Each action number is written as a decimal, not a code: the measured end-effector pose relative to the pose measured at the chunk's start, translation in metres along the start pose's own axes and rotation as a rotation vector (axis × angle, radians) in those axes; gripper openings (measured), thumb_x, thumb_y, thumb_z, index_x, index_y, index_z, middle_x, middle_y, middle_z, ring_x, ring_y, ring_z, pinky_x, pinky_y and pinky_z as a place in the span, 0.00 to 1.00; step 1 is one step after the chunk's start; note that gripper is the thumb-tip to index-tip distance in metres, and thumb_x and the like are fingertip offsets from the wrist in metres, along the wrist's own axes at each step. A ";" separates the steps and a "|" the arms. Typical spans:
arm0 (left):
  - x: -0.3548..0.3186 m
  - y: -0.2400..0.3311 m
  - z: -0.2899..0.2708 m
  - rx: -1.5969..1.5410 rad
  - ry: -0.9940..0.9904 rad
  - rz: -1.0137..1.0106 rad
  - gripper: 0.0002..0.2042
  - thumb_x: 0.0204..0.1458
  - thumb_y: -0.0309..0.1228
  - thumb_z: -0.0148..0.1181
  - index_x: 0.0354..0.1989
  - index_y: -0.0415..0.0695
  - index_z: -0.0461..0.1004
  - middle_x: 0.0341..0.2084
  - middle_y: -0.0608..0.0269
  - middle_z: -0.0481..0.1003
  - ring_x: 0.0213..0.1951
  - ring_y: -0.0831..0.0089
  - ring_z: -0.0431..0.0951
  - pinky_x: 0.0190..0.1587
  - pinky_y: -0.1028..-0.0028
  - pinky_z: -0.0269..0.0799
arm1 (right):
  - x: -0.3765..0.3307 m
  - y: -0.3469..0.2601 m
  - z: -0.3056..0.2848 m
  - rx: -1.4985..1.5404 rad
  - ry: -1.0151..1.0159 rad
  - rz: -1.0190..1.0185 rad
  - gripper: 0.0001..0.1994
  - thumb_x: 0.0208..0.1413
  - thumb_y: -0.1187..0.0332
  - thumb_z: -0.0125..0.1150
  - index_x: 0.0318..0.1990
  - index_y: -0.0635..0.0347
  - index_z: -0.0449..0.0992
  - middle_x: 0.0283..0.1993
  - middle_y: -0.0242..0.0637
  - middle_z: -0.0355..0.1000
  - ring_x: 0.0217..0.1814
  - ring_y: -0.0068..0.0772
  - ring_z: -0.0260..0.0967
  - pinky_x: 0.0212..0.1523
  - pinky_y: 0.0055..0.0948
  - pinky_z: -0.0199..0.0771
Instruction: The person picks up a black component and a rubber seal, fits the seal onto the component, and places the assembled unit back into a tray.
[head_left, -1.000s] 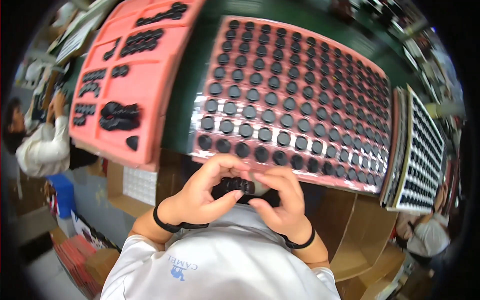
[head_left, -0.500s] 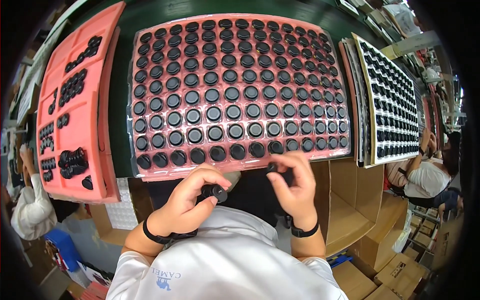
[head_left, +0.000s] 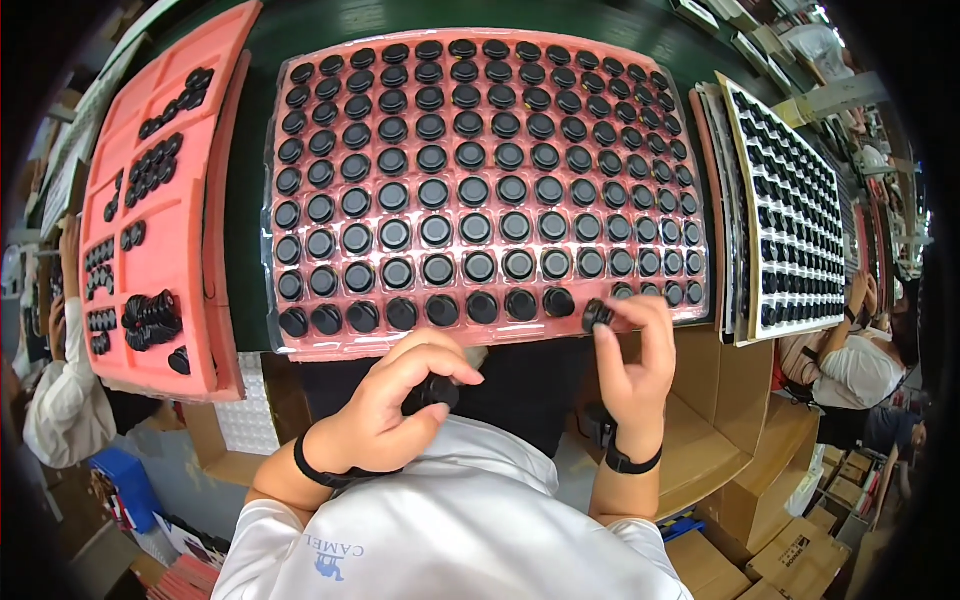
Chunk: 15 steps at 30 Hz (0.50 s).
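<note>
Holding one black piece: right grip

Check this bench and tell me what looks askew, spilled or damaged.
Nothing looks clearly spilled or damaged. The untidiest spot is the clump of black parts on the pink foam tray at left: they overlap in a bunch, whereas the large clear-lined tray holds its black pieces in rows.

the left hand partly hides its black pieces.
</note>
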<state>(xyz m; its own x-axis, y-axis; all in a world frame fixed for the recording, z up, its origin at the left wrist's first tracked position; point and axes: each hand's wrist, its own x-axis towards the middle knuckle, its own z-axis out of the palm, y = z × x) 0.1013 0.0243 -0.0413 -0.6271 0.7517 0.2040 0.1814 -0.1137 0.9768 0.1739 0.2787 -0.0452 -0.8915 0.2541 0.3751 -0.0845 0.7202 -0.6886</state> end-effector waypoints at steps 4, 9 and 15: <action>0.007 0.008 0.017 -0.071 0.124 -0.135 0.17 0.43 0.21 0.60 0.45 0.38 0.69 0.40 0.58 0.69 0.38 0.72 0.68 0.44 0.74 0.66 | -0.009 -0.029 0.019 0.467 -0.204 0.091 0.12 0.46 0.79 0.60 0.40 0.66 0.72 0.37 0.38 0.65 0.36 0.29 0.62 0.40 0.25 0.64; 0.003 0.001 0.015 -0.110 0.179 -0.200 0.19 0.44 0.25 0.66 0.45 0.38 0.69 0.41 0.59 0.70 0.36 0.76 0.68 0.42 0.77 0.67 | -0.013 -0.043 0.039 0.670 -0.339 0.034 0.11 0.47 0.79 0.59 0.41 0.68 0.71 0.39 0.38 0.65 0.37 0.27 0.62 0.41 0.24 0.64; -0.002 0.003 0.001 -0.385 0.156 -0.332 0.18 0.47 0.22 0.61 0.48 0.37 0.69 0.40 0.61 0.71 0.34 0.79 0.68 0.39 0.78 0.67 | -0.015 -0.052 0.055 1.162 -0.350 0.374 0.11 0.54 0.73 0.55 0.43 0.69 0.70 0.37 0.38 0.66 0.36 0.27 0.63 0.39 0.24 0.65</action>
<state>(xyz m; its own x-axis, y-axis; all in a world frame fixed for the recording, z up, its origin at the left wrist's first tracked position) 0.1042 0.0235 -0.0388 -0.7138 0.6859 -0.1420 -0.3188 -0.1376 0.9378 0.1676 0.2022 -0.0495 -0.9998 0.0070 -0.0208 0.0163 -0.3920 -0.9198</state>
